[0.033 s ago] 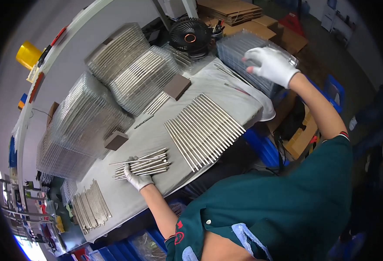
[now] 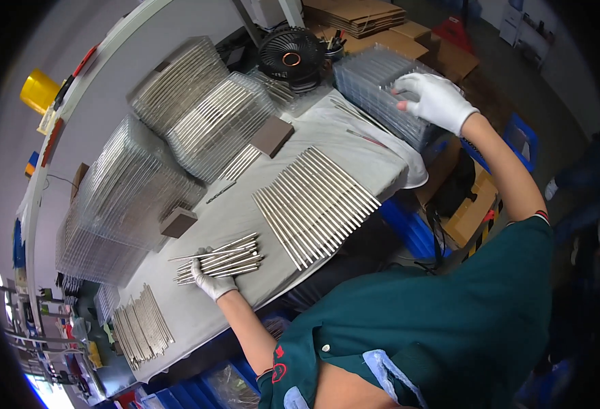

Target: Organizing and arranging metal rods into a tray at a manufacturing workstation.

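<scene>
My left hand (image 2: 211, 281), in a white glove, is closed around a loose bundle of silver metal rods (image 2: 235, 258) at the near left of the table. One thin rod sticks out leftward above the rest. My right hand (image 2: 438, 102), also gloved, is over a stack of clear plastic trays (image 2: 375, 85) at the far right. Its thumb and forefinger are apart and bent; no rod shows between them. Whether it touches the top tray I cannot tell. Between my hands, a row of metal rods (image 2: 317, 208) lies side by side on the cloth.
Stacked clear trays with rods (image 2: 133, 184) line the table's back. More rods (image 2: 143, 326) lie at the left end. Two brown blocks (image 2: 273, 136) (image 2: 178, 222) stand before the stacks. A black fan (image 2: 291, 59) and cardboard (image 2: 358, 17) are at the back.
My right hand has shifted slightly right over the clear trays. My left hand keeps its hold on the metal rods. The whole view has moved a little.
</scene>
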`<state>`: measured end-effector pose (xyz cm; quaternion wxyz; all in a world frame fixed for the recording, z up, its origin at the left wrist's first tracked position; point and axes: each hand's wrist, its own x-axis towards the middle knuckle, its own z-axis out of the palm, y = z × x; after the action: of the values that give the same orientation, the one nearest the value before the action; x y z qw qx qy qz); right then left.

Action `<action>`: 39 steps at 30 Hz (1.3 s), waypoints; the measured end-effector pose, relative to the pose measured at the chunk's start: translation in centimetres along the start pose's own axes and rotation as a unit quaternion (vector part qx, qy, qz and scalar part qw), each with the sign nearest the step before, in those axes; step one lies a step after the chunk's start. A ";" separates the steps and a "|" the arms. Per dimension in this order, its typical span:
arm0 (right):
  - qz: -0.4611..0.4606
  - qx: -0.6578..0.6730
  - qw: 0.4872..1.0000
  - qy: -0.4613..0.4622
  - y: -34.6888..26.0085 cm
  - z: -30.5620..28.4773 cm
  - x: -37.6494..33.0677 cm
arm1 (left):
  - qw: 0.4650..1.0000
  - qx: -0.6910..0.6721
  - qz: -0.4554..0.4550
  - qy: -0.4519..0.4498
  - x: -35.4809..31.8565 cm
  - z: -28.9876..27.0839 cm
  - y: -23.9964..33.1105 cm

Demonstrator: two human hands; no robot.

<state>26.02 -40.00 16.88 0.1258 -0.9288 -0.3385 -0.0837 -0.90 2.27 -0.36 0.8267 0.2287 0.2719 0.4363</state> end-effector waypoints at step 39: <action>-0.013 -0.071 0.994 0.082 5.0 -8.6 0.0 | 0.997 0.049 0.000 -0.064 1.2 -0.5 0.0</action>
<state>28.65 -46.24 24.22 0.0860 -0.9207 -0.3326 -0.1853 -0.67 3.37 -1.01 0.8301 0.2967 0.2394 0.4069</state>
